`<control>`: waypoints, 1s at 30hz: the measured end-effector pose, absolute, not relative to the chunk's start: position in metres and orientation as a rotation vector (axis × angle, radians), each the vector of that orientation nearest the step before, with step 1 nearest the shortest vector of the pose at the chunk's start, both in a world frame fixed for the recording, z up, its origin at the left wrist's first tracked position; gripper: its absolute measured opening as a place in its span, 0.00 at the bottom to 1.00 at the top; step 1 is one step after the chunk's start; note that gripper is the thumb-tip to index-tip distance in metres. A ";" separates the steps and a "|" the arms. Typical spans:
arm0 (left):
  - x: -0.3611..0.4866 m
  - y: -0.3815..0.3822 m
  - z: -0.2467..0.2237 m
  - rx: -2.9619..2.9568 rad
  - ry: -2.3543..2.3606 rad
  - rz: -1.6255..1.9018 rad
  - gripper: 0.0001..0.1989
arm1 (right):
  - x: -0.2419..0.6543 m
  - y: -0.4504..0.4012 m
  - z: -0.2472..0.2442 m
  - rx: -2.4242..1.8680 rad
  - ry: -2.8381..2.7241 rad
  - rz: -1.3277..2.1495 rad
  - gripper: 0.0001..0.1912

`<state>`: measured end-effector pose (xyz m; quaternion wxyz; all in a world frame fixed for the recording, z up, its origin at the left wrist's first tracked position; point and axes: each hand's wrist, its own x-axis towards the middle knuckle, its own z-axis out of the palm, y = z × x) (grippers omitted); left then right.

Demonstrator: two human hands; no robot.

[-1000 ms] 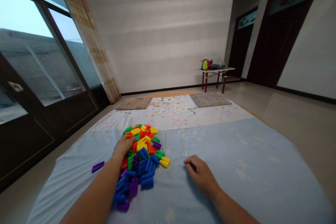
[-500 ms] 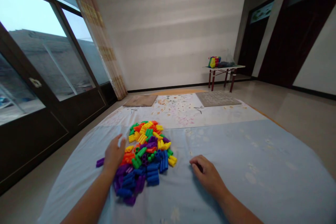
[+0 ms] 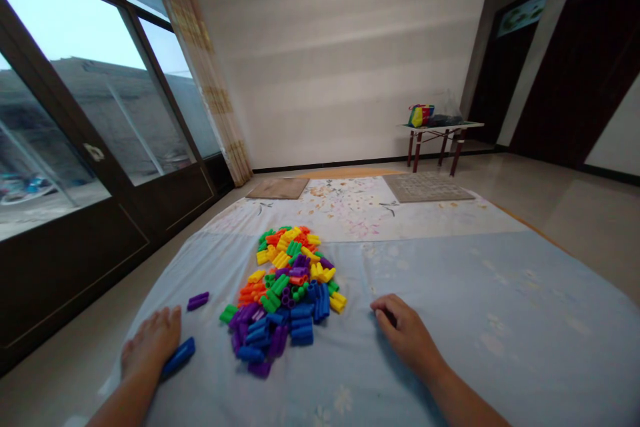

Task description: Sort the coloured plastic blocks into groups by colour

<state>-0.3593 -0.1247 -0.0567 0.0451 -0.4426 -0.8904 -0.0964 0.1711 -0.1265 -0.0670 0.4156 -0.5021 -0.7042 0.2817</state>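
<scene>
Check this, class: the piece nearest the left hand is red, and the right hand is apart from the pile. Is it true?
No: the piece nearest the left hand is blue, as the head view shows. The right hand is apart from the pile.

Head-worn view, angled forward and down, cloth (image 3: 450, 280) close

Watching remotely, I'm counting two hands: one left hand (image 3: 153, 341), one right hand (image 3: 406, 328). One pile (image 3: 287, 297) is showing five colours, its pieces overlapping too much for my tally. Well clear of it, two loose pieces are lying: one purple piece (image 3: 199, 301), one blue piece (image 3: 180, 355). Also logging one brown mat (image 3: 277, 189), one patterned mat (image 3: 427, 187).
</scene>
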 end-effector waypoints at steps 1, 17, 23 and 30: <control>-0.356 -0.123 -0.055 -1.349 -2.716 -0.303 0.35 | 0.171 -0.127 -0.067 -1.261 -1.769 0.711 0.11; -0.306 -0.087 -0.006 -1.776 -2.662 -0.469 0.25 | 0.171 -0.128 -0.063 -1.254 -1.777 0.693 0.12; -0.273 -0.079 0.010 -1.822 -2.645 -0.643 0.33 | 0.172 -0.129 -0.062 -1.253 -1.752 0.676 0.12; -0.274 -0.150 -0.006 -1.668 -2.716 -0.352 0.38 | 0.172 -0.128 -0.063 -1.232 -1.758 0.676 0.12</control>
